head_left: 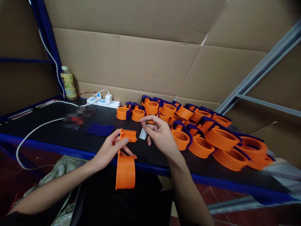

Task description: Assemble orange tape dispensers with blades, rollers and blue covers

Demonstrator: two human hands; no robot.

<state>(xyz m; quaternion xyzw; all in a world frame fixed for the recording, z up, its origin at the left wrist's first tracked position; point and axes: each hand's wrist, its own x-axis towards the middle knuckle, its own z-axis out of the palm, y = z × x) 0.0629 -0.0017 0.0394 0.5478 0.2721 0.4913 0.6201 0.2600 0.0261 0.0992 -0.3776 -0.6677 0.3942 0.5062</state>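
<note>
My left hand (115, 145) is closed around the narrow middle of an orange plastic part with a ring (126, 172) at its lower end and a curved flange at its upper end. The part hangs over the table's front edge. Just to the right, my right hand (157, 131) pinches a small pale translucent strip (143, 133) between thumb and fingers. The strip is a short gap away from the orange part. A dark blue curved plate (100, 130) lies on the black table to the left of my left hand.
Several orange rings with dark blue pieces (202, 146) are piled along the right side of the table. A white power strip (103, 102) with chargers, a white cable (30, 131) and a yellow drink bottle (68, 83) are at the left. Cardboard (141, 59) walls the back.
</note>
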